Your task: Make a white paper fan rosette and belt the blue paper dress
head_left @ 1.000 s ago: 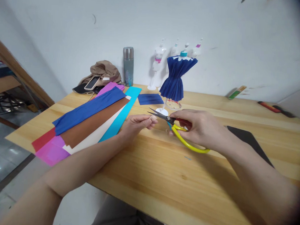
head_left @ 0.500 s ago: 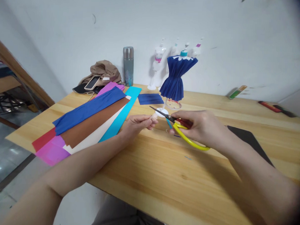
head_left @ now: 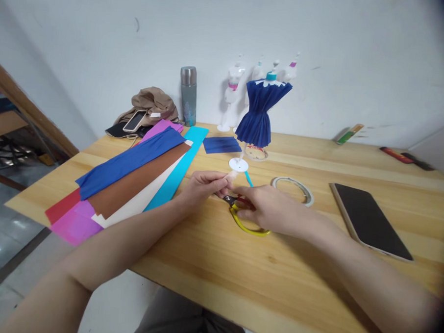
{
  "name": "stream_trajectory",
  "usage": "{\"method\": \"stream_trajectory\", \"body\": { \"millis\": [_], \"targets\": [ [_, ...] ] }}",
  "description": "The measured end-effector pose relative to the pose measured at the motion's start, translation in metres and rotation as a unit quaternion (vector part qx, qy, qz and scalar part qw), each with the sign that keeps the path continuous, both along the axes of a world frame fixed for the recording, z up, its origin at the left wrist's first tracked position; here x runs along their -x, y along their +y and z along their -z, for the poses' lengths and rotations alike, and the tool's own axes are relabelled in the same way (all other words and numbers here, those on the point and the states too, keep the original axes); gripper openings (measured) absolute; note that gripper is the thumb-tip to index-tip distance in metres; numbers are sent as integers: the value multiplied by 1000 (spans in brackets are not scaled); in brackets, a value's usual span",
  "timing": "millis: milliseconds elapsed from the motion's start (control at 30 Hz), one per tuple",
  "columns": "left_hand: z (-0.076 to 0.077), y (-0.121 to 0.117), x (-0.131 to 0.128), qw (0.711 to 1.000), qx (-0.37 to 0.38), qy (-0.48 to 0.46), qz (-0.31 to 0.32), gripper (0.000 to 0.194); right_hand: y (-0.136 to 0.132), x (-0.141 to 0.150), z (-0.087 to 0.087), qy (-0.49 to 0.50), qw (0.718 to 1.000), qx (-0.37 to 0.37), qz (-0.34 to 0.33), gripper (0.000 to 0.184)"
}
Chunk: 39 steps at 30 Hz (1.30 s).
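Pinched in the fingertips of my left hand (head_left: pixel 206 183) is a small pale piece (head_left: pixel 231 176), mostly hidden, its kind unclear. My right hand (head_left: pixel 279 208) grips scissors with yellow handles (head_left: pixel 246 230). Their pivot is close beside my left fingers, and the blades are largely hidden there. Just beyond my hands stands a small mannequin on a white round base (head_left: pixel 238 165), wearing a pleated dark blue dress (head_left: pixel 259 114). A narrow turquoise strip (head_left: pixel 248 179) lies between that base and my right hand.
Coloured sheets (head_left: pixel 133 187) are fanned out on the left. A flask (head_left: pixel 188 96), a brown cloth bundle (head_left: pixel 154 104) and more mannequins (head_left: pixel 232 88) stand by the wall. A blue piece (head_left: pixel 222 145) lies mid-table. To the right are a tape roll (head_left: pixel 309 195) and a tablet or phone (head_left: pixel 370 222).
My right hand has brought the scissors left and down to my left fingers, the blades turning out of sight. The tape roll and the dark device are now uncovered. My left hand has barely moved.
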State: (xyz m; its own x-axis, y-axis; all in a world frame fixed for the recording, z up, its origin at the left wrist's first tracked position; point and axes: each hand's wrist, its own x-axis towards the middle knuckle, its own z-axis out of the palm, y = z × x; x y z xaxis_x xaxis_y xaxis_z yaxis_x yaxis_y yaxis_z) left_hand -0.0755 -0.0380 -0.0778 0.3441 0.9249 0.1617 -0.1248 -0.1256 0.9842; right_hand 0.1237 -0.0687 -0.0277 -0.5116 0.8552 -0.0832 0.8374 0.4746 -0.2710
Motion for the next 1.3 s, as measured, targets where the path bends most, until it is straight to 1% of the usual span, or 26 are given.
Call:
{"method": "stream_trajectory", "body": {
  "millis": [67,167,233,367,433,500,567,633,733,833,900,967,1067,1167,1267,1300],
  "targets": [
    [-3,-2,0,1000,2,5,13,38,-1,3,-11,44,998,4,53,30],
    [-9,-6,-1,999,0,7,36,41,-4,9,-21,184,978,28,96,32],
    [-12,-9,-2,999,-7,8,37,41,-6,14,-20,255,961,28,100,30],
    [-14,-14,-3,998,-12,17,51,36,-7,20,-4,351,930,-5,109,23],
    [-15,-15,-3,998,-4,24,61,34,-5,21,1,418,902,25,105,26],
    [-15,-15,-2,998,2,27,62,30,-3,18,1,472,873,80,91,29],
    [-14,-14,-2,998,2,28,61,27,-1,14,-4,490,859,121,84,31],
    [-14,-13,-2,997,3,35,63,25,0,9,-10,477,864,137,82,33],
    [-13,-11,-2,997,2,40,70,26,0,4,-18,433,891,122,69,37],
    [-11,-10,-2,996,-12,53,70,26,-3,6,-18,379,922,43,61,29],
    [-8,-8,-2,995,-24,55,75,25,-5,10,-15,318,946,-28,56,19],
    [-5,-6,-2,994,-32,56,86,24,-6,13,-12,260,962,-74,44,9],
    [-2,-4,-3,991,-34,91,94,20,-5,13,-9,227,970,-75,37,11],
    [-4,-5,-4,987,-27,135,79,18,-2,11,-8,217,973,-56,47,13],
    [-7,-5,-4,992,-13,110,62,12,2,10,-3,257,963,-34,72,13],
    [-8,-4,-4,995,1,85,52,19,4,10,0,289,952,-34,96,13]
  ]
}}
